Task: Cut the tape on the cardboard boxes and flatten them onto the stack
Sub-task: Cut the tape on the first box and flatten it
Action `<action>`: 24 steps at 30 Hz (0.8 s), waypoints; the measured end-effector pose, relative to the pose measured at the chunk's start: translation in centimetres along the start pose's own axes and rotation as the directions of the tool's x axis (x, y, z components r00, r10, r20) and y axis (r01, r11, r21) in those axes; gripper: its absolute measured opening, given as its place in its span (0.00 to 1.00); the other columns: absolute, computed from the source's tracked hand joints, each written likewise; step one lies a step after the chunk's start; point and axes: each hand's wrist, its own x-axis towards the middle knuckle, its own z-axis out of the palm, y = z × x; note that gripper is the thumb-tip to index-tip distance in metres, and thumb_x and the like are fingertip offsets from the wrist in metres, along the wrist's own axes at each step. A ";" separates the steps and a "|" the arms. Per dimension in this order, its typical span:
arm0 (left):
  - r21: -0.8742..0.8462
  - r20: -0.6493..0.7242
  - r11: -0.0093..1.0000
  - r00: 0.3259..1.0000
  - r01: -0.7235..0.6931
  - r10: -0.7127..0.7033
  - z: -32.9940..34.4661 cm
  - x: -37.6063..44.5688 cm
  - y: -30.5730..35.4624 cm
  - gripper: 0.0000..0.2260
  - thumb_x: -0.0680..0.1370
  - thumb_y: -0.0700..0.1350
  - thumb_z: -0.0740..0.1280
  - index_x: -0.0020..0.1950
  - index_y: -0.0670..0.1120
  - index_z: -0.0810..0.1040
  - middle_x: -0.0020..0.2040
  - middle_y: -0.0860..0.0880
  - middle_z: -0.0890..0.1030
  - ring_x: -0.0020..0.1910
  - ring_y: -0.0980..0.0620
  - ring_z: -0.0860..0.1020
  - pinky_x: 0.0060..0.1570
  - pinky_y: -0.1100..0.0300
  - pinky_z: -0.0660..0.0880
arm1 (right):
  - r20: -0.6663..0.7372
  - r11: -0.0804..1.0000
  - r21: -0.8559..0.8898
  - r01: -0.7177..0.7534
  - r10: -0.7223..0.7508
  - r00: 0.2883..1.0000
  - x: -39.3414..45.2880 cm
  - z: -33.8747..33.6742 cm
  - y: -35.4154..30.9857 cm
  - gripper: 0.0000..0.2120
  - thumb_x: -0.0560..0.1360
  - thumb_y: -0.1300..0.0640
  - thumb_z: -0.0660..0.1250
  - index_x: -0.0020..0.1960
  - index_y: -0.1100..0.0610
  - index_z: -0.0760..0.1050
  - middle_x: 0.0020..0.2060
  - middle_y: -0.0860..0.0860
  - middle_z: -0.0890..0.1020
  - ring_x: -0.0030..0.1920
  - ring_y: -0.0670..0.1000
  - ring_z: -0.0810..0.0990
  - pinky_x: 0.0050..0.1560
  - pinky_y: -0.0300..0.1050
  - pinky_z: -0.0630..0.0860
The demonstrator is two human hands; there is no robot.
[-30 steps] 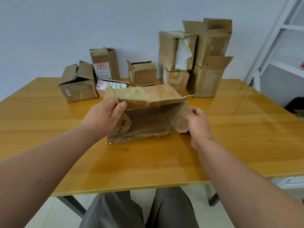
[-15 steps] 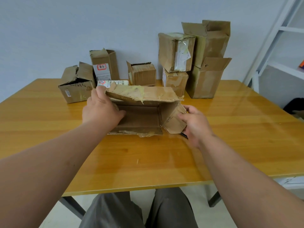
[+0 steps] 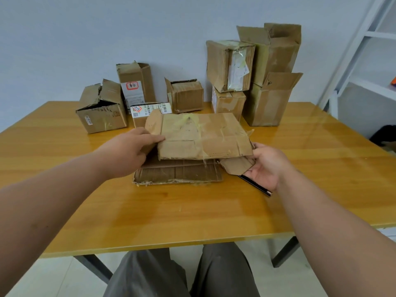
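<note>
Yellow-orange wood, glossy enough to catch the light, makes up the table [image 3: 192, 211] that fills most of the view, its near edge just above the person's grey-trousered knees [image 3: 177, 273].

Nearest on the tabletop is a slim black tool [image 3: 255, 185] (pen or knife, too thin to say), lying at a slant beneath the right hand [image 3: 264, 166]. That hand is palm up at the right end of the collapsed box [image 3: 201, 138], its fingers curled under a loose side flap [image 3: 236, 165] and gripping it. The box lies nearly flat in the middle of the table: a bottom panel rests on the wood, and the large taped top panel is tilted down over it, with a narrow gap between them along the near edge. The left hand [image 3: 130, 151] grips the left end of that top panel, thumb lying over its upper face, the other fingers hidden beneath.

Behind, along the pale wall [image 3: 107, 28], stand the uncut boxes: a crushed one [image 3: 100, 108] at far left, a tall one with a red-marked label [image 3: 135, 84], a low labelled one [image 3: 150, 110] just behind the collapsed box, a small cube [image 3: 186, 95], and a stacked cluster [image 3: 257, 71] at right. White shelving [image 3: 368, 61] stands at the right edge.
</note>
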 end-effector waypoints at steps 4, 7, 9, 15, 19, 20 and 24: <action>-0.148 -0.006 0.988 0.999 0.035 -0.036 -1.9 -0.1 -0.3 0.20 0.80 0.38 0.61 0.60 0.64 0.76 0.55 0.56 0.73 0.48 0.53 0.76 0.45 0.58 0.75 | 0.171 0.999 -0.044 -0.032 0.039 0.985 -1.2 0.5 -0.6 0.22 0.77 0.74 0.53 0.66 0.59 0.72 0.58 0.63 0.82 0.56 0.61 0.83 0.55 0.59 0.80; -0.337 0.079 0.932 0.991 0.131 -0.111 -2.9 -0.6 -1.1 0.18 0.77 0.33 0.64 0.49 0.57 0.82 0.51 0.55 0.72 0.40 0.47 0.77 0.34 0.54 0.75 | 0.283 0.990 -0.065 -0.129 0.142 0.949 -1.7 0.5 -0.1 0.26 0.74 0.73 0.51 0.69 0.59 0.70 0.59 0.63 0.81 0.57 0.62 0.82 0.56 0.60 0.80; -0.285 0.104 0.948 0.988 0.142 -0.116 -3.0 -1.2 -1.5 0.16 0.75 0.33 0.67 0.46 0.55 0.84 0.54 0.57 0.73 0.42 0.49 0.77 0.38 0.55 0.74 | 0.349 0.973 -0.094 -0.212 0.231 0.908 -1.9 0.4 0.3 0.25 0.74 0.66 0.52 0.70 0.60 0.69 0.56 0.64 0.81 0.57 0.64 0.81 0.59 0.62 0.77; -0.221 0.315 0.949 0.938 0.223 -0.147 -1.7 -1.4 -0.8 0.12 0.74 0.52 0.63 0.54 0.57 0.81 0.66 0.58 0.71 0.63 0.54 0.69 0.65 0.52 0.66 | 0.080 0.892 -0.403 -0.204 0.257 0.963 -2.0 3.3 1.7 0.14 0.82 0.56 0.61 0.65 0.60 0.73 0.49 0.57 0.84 0.47 0.57 0.83 0.51 0.57 0.80; 0.196 0.280 0.972 0.942 0.133 -0.185 0.8 -0.7 -0.7 0.41 0.70 0.75 0.53 0.78 0.57 0.55 0.75 0.53 0.58 0.73 0.45 0.58 0.71 0.43 0.60 | -0.043 0.758 -0.627 -0.181 0.199 0.979 -2.4 4.6 2.3 0.12 0.81 0.56 0.64 0.61 0.60 0.73 0.45 0.56 0.82 0.43 0.57 0.82 0.47 0.57 0.81; 0.266 0.288 0.957 0.938 0.116 -0.194 1.6 -0.7 -0.7 0.44 0.68 0.77 0.50 0.79 0.56 0.49 0.77 0.54 0.53 0.75 0.44 0.52 0.72 0.42 0.57 | -0.073 0.669 -0.729 -0.146 0.136 0.988 -2.6 4.8 2.0 0.11 0.80 0.55 0.66 0.58 0.60 0.72 0.45 0.57 0.81 0.43 0.58 0.82 0.46 0.57 0.82; 0.293 0.370 0.952 0.909 0.084 -0.194 4.8 -1.1 -1.2 0.56 0.55 0.82 0.33 0.78 0.55 0.36 0.78 0.55 0.35 0.78 0.50 0.38 0.75 0.44 0.45 | 0.037 -0.040 -0.999 0.027 -0.292 0.956 -2.8 5.0 1.9 0.21 0.76 0.45 0.66 0.64 0.54 0.67 0.57 0.52 0.74 0.57 0.56 0.75 0.52 0.51 0.76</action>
